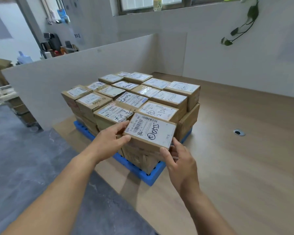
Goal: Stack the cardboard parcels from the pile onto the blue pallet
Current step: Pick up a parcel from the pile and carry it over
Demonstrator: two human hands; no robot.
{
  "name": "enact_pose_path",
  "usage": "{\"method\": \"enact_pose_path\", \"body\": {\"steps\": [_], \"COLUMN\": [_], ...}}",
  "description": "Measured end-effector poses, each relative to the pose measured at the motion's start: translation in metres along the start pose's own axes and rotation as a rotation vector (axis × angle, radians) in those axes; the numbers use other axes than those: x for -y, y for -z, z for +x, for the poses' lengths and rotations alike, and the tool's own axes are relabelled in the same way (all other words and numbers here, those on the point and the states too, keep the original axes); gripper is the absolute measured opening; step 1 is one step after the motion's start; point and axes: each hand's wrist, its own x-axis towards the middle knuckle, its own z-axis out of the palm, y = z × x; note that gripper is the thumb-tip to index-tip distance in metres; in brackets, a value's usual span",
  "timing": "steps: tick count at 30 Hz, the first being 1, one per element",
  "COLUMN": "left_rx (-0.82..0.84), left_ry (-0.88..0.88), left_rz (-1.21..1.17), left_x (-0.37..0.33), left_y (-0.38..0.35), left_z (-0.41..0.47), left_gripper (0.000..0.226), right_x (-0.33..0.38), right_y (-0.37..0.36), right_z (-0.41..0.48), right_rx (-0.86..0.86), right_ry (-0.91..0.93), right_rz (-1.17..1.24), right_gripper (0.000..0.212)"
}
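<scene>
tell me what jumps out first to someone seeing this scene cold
A stack of labelled cardboard boxes fills the middle, sitting on a blue pallet. At its near corner the left hand and right hand hold a parcel with a big white label. A green vine hangs at upper right.

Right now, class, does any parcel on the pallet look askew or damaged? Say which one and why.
The nearest parcel, gripped by the left hand and right hand at the near corner, looks tilted, not yet seated flat. The parcel to its left has a wrinkled label.
</scene>
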Motion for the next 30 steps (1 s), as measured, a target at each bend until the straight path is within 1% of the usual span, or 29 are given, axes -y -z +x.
{"method": "enact_pose_path", "body": {"steps": [7,10,15,21,27,30], "left_rx": [0.003,-0.006,0.002,0.111,0.087,0.083], "left_ry": [-0.072,-0.138,-0.27,-0.378,-0.514,-0.567], "left_rz": [0.168,0.241,0.319,0.399,0.422,0.462], "left_x": [0.018,0.022,0.025,0.048,0.063,0.065], "left_y": [0.02,0.023,0.028,0.034,0.035,0.036], "left_z": [0.037,0.047,0.06,0.076,0.084,0.086], "left_gripper": [0.048,0.044,0.04,0.042,0.036,0.036], "right_x": [0.0,0.002,0.008,0.014,0.023,0.025], "right_y": [-0.032,-0.041,-0.056,-0.074,-0.085,-0.09], "right_z": [0.014,0.013,0.01,0.01,0.007,0.004], "right_rx": [-0.043,-0.072,-0.138,-0.138,-0.167,-0.176], "right_ry": [-0.002,-0.025,-0.079,-0.172,-0.227,-0.239], "right_rz": [-0.057,-0.108,-0.18,-0.273,-0.311,-0.324], "right_gripper": [0.046,0.046,0.036,0.051,0.054,0.055]}}
